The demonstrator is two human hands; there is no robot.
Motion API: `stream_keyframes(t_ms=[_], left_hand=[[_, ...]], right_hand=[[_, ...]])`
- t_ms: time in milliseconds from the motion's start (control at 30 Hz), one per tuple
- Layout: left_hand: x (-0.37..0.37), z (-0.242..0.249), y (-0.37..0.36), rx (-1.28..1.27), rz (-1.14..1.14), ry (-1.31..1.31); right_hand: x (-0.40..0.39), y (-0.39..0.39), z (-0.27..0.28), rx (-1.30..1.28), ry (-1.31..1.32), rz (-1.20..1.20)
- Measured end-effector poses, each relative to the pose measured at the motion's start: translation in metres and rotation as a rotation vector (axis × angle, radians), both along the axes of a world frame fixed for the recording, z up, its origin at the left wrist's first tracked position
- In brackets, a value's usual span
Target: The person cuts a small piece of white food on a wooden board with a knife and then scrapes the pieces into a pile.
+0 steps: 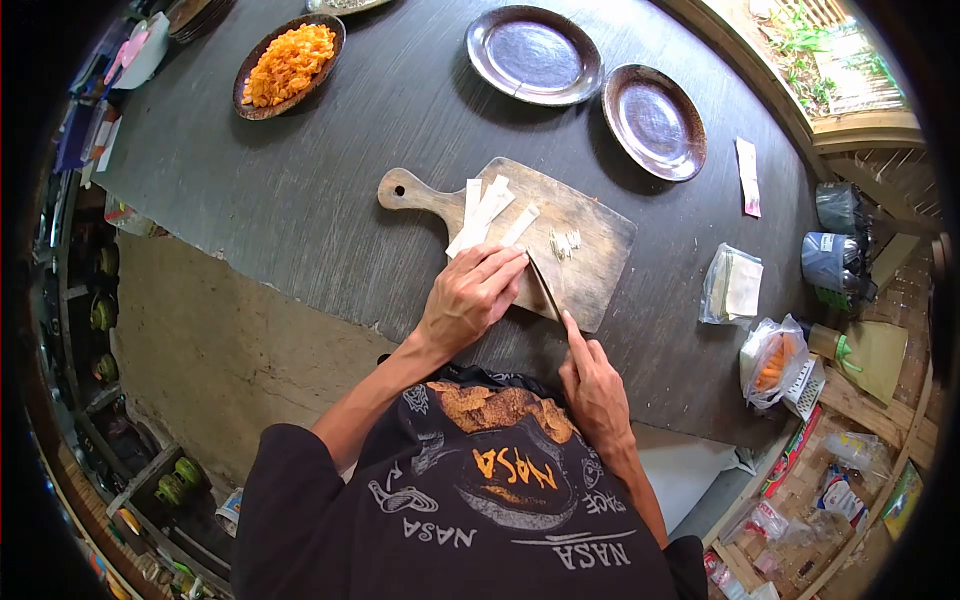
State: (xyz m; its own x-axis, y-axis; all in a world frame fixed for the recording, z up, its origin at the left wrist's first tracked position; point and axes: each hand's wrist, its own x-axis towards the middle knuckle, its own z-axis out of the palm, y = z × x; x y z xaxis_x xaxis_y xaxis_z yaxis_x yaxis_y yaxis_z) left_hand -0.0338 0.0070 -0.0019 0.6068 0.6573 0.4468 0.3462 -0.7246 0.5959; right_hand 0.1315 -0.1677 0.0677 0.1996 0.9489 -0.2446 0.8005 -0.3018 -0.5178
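Observation:
A wooden cutting board with a handle lies on the dark table. Several flat, pale white strips lie across its left part, and a shorter strip sits beside them. My left hand is closed over the near ends of the strips, its fingertips pressing them to the board; the exact hold is partly hidden. In my right hand is a knife, index finger along its back, blade tip close to my left fingertips. Small cut white pieces rest right of the blade.
An oval dish of orange shredded food stands at the far left. Two dark plates are beyond the board. To the right lie a narrow packet, a plastic-wrapped stack and a bag with orange contents.

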Motion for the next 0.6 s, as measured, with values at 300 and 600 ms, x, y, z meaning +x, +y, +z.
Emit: stream_keyframes(t_ms=[300, 600], left_hand=[[0.000, -0.002, -0.001, 0.016, -0.009, -0.002], [-0.001, 0.000, -0.001, -0.005, -0.004, -0.011]], right_hand=[[-0.002, -0.002, -0.012, 0.085, 0.039, -0.007], [-0.003, 0.008, -0.009, 0.076, 0.067, -0.010]])
